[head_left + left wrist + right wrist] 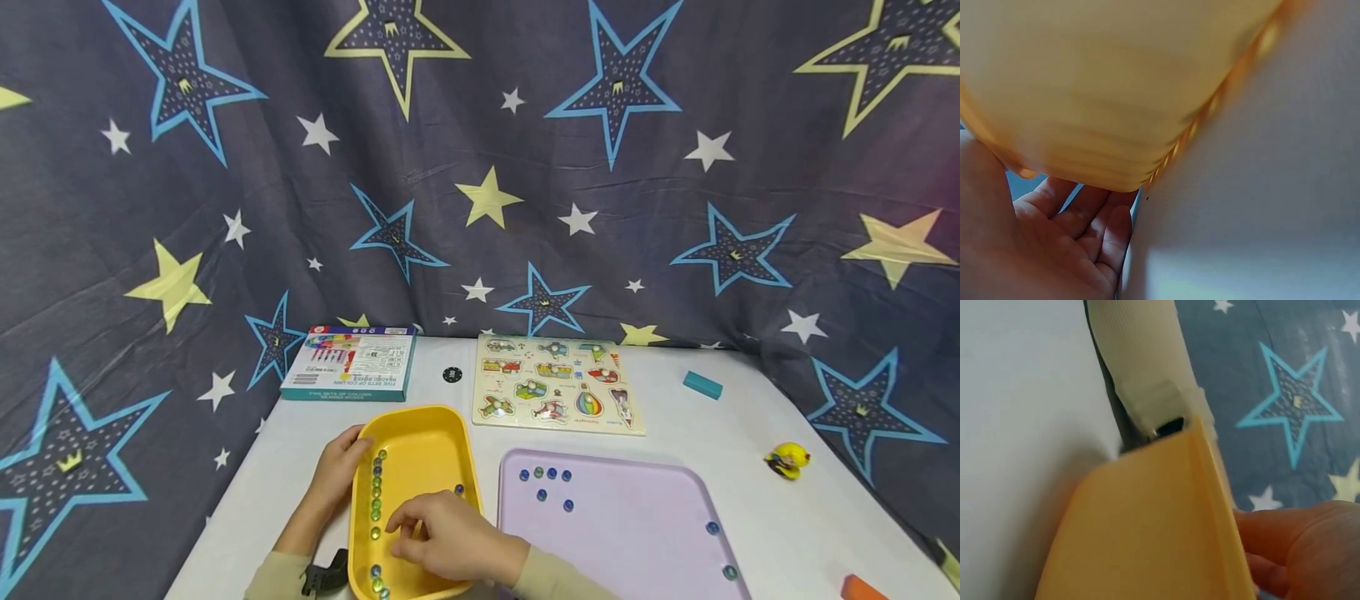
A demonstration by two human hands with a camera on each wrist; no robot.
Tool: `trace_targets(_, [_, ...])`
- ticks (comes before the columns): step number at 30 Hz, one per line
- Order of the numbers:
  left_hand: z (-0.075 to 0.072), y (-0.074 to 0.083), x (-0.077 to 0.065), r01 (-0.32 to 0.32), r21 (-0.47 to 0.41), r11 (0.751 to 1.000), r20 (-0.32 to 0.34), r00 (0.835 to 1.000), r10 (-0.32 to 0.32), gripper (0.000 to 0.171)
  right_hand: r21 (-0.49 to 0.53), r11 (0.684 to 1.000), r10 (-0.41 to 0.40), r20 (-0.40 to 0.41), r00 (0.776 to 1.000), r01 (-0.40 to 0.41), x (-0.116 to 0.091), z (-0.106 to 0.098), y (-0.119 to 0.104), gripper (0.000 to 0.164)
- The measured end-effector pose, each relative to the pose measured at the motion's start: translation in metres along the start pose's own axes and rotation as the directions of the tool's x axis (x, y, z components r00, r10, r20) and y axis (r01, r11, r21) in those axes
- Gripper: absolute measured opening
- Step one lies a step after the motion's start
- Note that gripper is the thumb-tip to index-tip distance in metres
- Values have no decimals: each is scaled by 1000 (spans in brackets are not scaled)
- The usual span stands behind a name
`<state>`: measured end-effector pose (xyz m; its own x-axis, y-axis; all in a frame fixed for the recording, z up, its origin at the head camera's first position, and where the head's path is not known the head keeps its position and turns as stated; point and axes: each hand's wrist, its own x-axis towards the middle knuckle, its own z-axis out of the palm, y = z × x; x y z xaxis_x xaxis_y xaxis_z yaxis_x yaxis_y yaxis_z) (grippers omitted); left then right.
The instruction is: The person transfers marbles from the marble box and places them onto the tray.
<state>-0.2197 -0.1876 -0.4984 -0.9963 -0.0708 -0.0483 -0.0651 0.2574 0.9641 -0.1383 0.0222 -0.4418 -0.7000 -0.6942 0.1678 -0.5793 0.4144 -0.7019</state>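
A yellow tray stands on the white table, its left side lined by a column of green and blue glass marbles. My left hand holds its far left corner, thumb at the rim; the left wrist view shows the fingers beneath the tray's edge. Over the tray's near half hovers my right hand, fingers loosely bent beside the marble column. Its thumb and index tips look apart, with no marble visible between them. One blue marble lies by the right wall. The right wrist view hides those fingertips.
Right of the yellow tray lies a purple tray with several marbles. Behind are a boxed set, a black disc and a picture puzzle board. A teal block, yellow duck toy and orange block sit to the right.
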Motion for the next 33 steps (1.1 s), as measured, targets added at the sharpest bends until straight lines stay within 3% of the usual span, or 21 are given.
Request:
trace_targets(5, [0, 1, -1, 1, -12, 1000, 6, 1000, -1, 32, -88, 996, 33, 188, 982, -17, 15, 15, -4, 20])
trace_targets(12, [0, 4, -2, 10, -8, 1000, 15, 1000, -10, 34, -172, 983, 116, 274, 955, -71, 25, 28, -3, 5])
trace_targets(19, [-1, 5, -2, 7, -6, 1000, 12, 1000, -7, 36, -59, 991, 134, 396, 909, -120, 22, 29, -5, 10])
trace_targets(28, [-1, 1, -1, 5, -3, 1000, 4, 1000, -5, 33, -35, 994, 105, 418, 902, -100, 19, 28, -5, 9])
trace_targets(33, [-1, 2, -1, 6, -1, 1000, 4, 1000, -6, 32, 12, 996, 78, 405, 911, -90, 19, 27, -6, 10])
